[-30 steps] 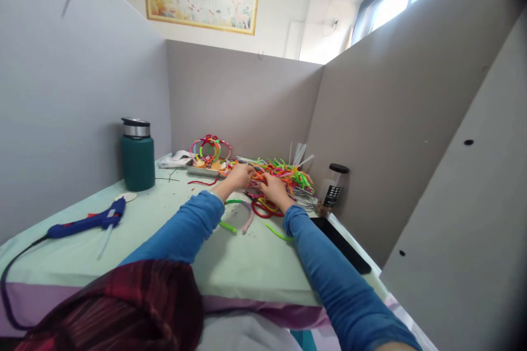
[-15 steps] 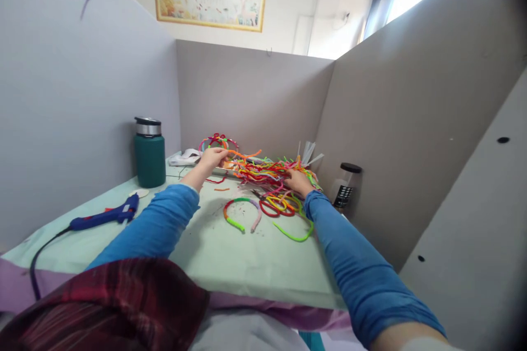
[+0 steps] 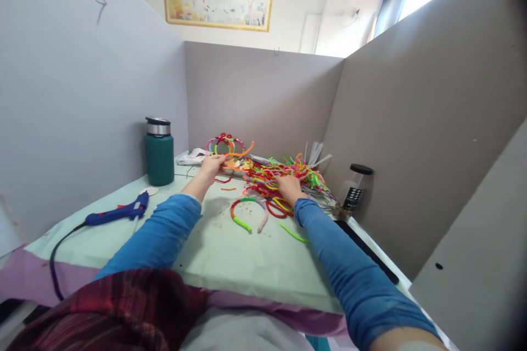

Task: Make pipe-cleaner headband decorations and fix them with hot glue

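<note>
My left hand is closed on orange pipe cleaners, whose ends stick out to the right of the fingers. Over the front of a tangled heap of multicoloured pipe cleaners my right hand is curled. Its fingertips are turned away, so what they grip cannot be made out. Nearer me lies a headband wrapped in green, orange, red and pale pink. Red and yellow loops rest just below my right hand, and a bright green strand runs under my right sleeve.
To the left stand a green bottle and a blue glue gun with its cord. Several wrapped headbands are at the back. A black-lidded clear container stands by the right partition. White sticks poke up behind the heap.
My right hand has shifted left and slightly nearer across the heap. My left hand still holds the orange pipe cleaners, now tilted up more. The whole view has swung slightly left.
</note>
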